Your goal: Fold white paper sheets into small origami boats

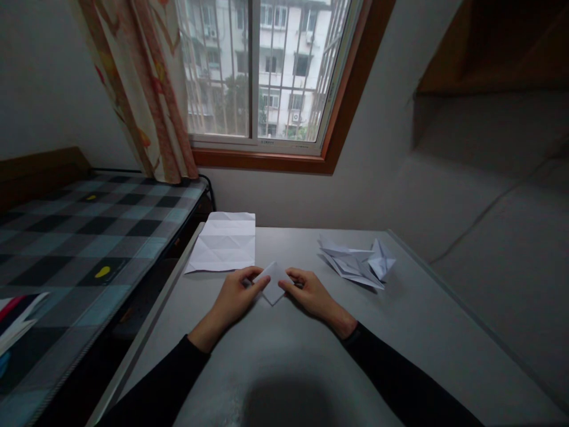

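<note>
A small folded white paper [274, 283] lies on the grey table [284, 356], shaped like a diamond with a point toward me. My left hand [235, 296] pinches its left edge with thumb and fingers closed. On the paper's right edge my right hand [311, 292] pinches in the same way. Both arms wear black sleeves.
A creased white sheet [224, 242] lies at the table's far left, partly over the edge. Several folded paper shapes [355, 261] sit at the far right. A bed with a checked cover [80, 237] stands left of the table. A window and curtain [146, 89] are behind.
</note>
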Available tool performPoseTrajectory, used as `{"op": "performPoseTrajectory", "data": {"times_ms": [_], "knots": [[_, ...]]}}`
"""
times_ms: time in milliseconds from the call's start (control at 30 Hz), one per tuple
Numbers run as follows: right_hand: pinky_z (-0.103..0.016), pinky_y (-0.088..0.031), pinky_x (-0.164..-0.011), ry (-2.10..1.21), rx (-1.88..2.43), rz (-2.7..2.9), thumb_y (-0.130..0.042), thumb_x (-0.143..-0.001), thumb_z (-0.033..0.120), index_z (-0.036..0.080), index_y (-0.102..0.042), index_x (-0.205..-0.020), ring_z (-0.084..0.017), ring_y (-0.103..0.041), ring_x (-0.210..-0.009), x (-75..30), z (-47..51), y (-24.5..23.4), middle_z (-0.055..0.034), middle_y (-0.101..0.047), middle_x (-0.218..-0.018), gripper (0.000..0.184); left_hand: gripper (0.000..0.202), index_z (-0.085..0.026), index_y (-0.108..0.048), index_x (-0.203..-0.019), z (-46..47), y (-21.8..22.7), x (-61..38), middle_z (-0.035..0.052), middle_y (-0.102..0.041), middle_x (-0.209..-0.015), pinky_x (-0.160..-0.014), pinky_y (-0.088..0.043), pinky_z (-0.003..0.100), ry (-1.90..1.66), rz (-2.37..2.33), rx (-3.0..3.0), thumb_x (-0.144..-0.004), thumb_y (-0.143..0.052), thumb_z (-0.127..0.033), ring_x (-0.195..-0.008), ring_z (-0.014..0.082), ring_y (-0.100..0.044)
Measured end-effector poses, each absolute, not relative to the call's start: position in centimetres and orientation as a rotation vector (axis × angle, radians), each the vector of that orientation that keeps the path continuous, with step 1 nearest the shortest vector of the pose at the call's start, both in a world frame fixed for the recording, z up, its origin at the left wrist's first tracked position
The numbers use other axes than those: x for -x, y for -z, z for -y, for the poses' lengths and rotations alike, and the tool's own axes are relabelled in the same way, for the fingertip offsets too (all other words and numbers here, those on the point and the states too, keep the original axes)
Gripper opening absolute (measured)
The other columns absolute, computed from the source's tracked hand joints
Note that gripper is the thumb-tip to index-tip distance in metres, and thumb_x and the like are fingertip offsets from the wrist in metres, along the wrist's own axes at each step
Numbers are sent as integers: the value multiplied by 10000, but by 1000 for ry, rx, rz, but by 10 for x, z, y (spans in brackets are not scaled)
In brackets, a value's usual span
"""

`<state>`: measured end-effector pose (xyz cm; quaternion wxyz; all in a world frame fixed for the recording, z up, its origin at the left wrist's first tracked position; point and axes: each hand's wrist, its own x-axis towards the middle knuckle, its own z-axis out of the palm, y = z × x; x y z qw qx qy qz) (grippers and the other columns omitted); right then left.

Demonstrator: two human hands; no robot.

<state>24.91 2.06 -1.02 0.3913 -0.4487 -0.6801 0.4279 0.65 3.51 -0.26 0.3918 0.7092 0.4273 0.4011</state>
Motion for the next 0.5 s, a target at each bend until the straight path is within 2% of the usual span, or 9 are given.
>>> {"op": "performPoseTrajectory", "data": {"times_ms": [133, 300, 500], "knots": [[-308, -523, -775, -975, 1117, 1773, -613, -1105, 597, 215, -804, -986, -213, -683, -841, -250, -20, 7, -15, -771, -895, 444, 326, -231, -878, -1055, -34, 2, -7, 49, -861, -1029, -872, -556, 329, -1036, -1058, -1797, -1026, -718, -513, -927, 241, -757], [-326, -540, -845, -940, 1082, 1804, -623, -1111, 553, 221, -832, -1020, -236, -724, -909, -248, -19, 4, -27, -818, -969, 403, 250, -244, -881, -1097, -35, 4, -8, 56, -840, -1071, -927, -537, 334, -1091, -1003, -1766, -1018, -748, -441, -990, 234, -734], [-333, -555, -810, -876, 1094, 1760, -688, -1064, 530, 220, -829, -941, -239, -730, -863, -245, -17, 1, -38, -817, -909, 362, 214, -234, -875, -951, -36, 1, -8, 44, -731, -909, -885, -511, 334, -1216, -956, -1778, -1002, -780, -419, -909, 213, -673]]}}
